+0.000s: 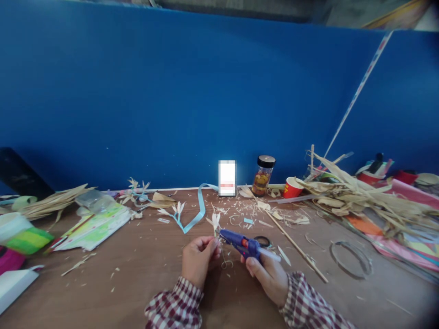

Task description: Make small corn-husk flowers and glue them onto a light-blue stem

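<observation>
Two checked sleeves (176,304) nearest us; our right hand (270,276) clasps one glue gun (236,241), left hand (197,259), fingertips together, pinches one pale flower (215,221).

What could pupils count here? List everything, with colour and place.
glue gun: one, blue, front
flower: one, cream, front
sprigs: two, cream and blue, left
ribbon: one, light blue, centre
blurred block: one, white, back
jar: one, black-lidded, back
paper cup: one, red, right of jar
stick: one, tan, right
coil: one, grey, right
husks: uncounted, tan, both sides
scraps: many, cream, centre
painted sheet: one, mostly green, left
clutter: uncounted, mixed, both edges
table: one, brown, beneath
partition: one, blue, behind
left hand: one, checked sleeve, on flower
right hand: one, checked sleeve, on glue gun
</observation>
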Demonstrator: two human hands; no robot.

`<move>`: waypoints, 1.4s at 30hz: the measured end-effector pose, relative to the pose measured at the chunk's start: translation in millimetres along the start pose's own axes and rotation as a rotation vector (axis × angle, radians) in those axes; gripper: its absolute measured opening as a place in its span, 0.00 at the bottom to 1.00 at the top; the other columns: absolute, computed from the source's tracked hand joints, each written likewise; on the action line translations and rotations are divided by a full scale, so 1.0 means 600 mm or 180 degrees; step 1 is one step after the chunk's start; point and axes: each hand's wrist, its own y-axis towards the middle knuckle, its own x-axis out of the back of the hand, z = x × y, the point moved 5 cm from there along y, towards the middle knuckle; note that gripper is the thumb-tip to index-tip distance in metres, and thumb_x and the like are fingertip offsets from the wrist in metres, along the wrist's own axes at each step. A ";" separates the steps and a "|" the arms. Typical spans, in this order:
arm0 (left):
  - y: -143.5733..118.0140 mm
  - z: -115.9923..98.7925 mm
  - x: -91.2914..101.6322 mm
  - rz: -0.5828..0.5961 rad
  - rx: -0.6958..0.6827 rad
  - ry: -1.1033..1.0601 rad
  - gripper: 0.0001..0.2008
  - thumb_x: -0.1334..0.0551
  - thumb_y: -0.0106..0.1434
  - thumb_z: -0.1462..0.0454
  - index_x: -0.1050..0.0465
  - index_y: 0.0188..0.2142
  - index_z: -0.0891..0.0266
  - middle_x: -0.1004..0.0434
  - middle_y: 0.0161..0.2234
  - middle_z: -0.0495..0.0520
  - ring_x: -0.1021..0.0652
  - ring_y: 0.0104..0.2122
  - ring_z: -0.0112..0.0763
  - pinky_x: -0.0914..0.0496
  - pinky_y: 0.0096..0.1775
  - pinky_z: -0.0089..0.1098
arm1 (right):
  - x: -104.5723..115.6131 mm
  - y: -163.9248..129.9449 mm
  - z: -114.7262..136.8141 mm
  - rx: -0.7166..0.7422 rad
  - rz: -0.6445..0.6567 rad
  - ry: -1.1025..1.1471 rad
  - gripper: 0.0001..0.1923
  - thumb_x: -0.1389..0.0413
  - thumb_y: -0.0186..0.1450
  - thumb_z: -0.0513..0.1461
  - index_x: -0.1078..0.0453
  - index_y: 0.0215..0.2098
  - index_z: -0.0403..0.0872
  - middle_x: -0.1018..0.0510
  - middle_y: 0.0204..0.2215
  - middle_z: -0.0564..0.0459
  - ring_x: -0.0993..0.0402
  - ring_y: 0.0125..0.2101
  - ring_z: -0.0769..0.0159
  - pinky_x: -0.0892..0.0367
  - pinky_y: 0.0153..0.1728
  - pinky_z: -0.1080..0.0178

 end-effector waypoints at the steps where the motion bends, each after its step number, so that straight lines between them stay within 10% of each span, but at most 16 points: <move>1: 0.000 0.000 -0.001 -0.0001 0.0024 -0.0029 0.12 0.33 0.42 0.61 0.27 0.26 0.68 0.25 0.19 0.51 0.27 0.20 0.25 0.30 0.24 0.26 | -0.001 0.000 -0.002 -0.0020 0.0021 0.0014 0.20 0.59 0.63 0.49 0.33 0.31 0.45 0.34 0.19 0.55 0.39 0.21 0.69 0.42 0.22 0.67; 23: 0.001 0.003 -0.014 0.0424 0.0261 -0.0863 0.11 0.33 0.45 0.64 0.28 0.27 0.70 0.26 0.22 0.53 0.29 0.19 0.19 0.33 0.21 0.19 | 0.024 0.001 0.008 0.0225 -0.0258 -0.0389 0.13 0.57 0.63 0.44 0.35 0.37 0.46 0.30 0.22 0.55 0.34 0.22 0.68 0.38 0.24 0.67; 28: -0.007 -0.005 -0.023 0.0671 0.0511 -0.1131 0.11 0.31 0.43 0.66 0.28 0.27 0.68 0.26 0.23 0.52 0.29 0.18 0.18 0.32 0.20 0.18 | 0.084 -0.010 0.023 0.0265 -0.0674 -0.1060 0.21 0.53 0.60 0.40 0.47 0.51 0.46 0.26 0.33 0.49 0.29 0.30 0.63 0.35 0.32 0.63; 42: -0.012 0.005 -0.024 0.0540 0.0401 -0.0767 0.11 0.31 0.42 0.70 0.27 0.28 0.67 0.24 0.24 0.54 0.27 0.19 0.21 0.30 0.21 0.18 | 0.358 -0.203 -0.115 -0.0541 -0.1003 -0.3740 0.18 0.53 0.60 0.43 0.37 0.47 0.46 0.26 0.37 0.42 0.29 0.37 0.53 0.34 0.34 0.55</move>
